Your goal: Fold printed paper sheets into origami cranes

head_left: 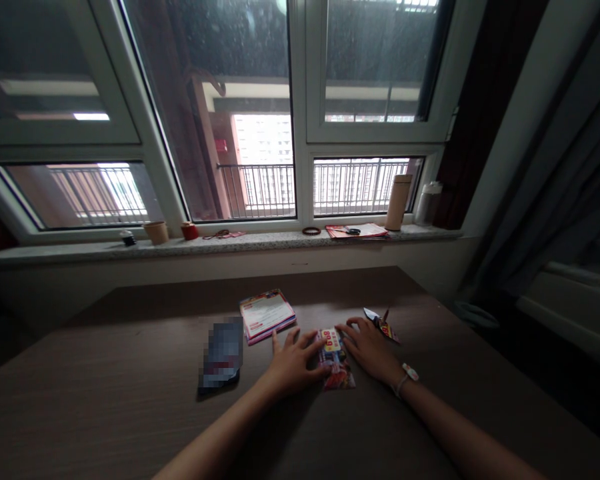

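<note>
Flat on the dark brown wood-grain surface (130,413), 1 narrow multicoloured printed paper strip (337,367). Released, with fingers spread and tips on the strip's left side: the left hand (294,360). Also released, with fingers lightly bent at the upper right edge: the right hand (369,347), with a pale bracelet (409,373) on the wrist. Just beyond the left hand, 1 stack of white-topped printed leaflets (267,315); beside that stack, 1 dark rectangular object (223,353), blurred. Just right of the right hand, 1 small colourful paper scrap (390,331) against a dark-and-silver tool (372,315), too small to identify.
</note>
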Available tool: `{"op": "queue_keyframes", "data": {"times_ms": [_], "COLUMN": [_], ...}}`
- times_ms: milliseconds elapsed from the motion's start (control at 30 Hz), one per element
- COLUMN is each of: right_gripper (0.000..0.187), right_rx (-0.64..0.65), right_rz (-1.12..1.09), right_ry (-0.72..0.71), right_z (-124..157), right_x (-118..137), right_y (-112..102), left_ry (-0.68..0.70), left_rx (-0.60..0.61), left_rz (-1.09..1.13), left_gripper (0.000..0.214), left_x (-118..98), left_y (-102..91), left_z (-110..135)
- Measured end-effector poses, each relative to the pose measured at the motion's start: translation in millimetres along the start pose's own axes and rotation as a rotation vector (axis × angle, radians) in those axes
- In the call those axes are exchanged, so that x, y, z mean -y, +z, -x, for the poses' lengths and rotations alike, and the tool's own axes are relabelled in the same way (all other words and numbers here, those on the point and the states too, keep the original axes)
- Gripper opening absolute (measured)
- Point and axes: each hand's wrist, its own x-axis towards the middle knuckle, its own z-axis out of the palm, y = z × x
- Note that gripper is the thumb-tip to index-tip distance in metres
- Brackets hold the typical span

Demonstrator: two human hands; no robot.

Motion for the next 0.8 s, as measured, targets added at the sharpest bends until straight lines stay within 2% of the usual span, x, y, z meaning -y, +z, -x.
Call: {"op": "queue_keyframes", "data": {"times_ms": [233,433,800], "right_gripper": [0.031,0.024,0.04], "right_rx": [-0.023,-0.016,0.158], "right_rz": [-0.126,-0.153,-0.222], "right_ry": [-0.05,-0.005,-0.022], "right_z": [-0.5,-3.2,-5.2], "right_x": [-6.1,-5.2,-18.1], "right_y": [2.5,1.4,-5.9], "left_ry": [0.005,0.001,0.003], "left_rx": [0.004,-0.005,-0.008], "left_rz": [-0.006,-0.012,-0.014], "left_gripper": [0.067,0.065,0.063], "left_x": [-1.7,-0.7,-1.0], "left_y": [-0.9,1.3,-0.5], "left_z": [0.9,-0.1,1.1]}}
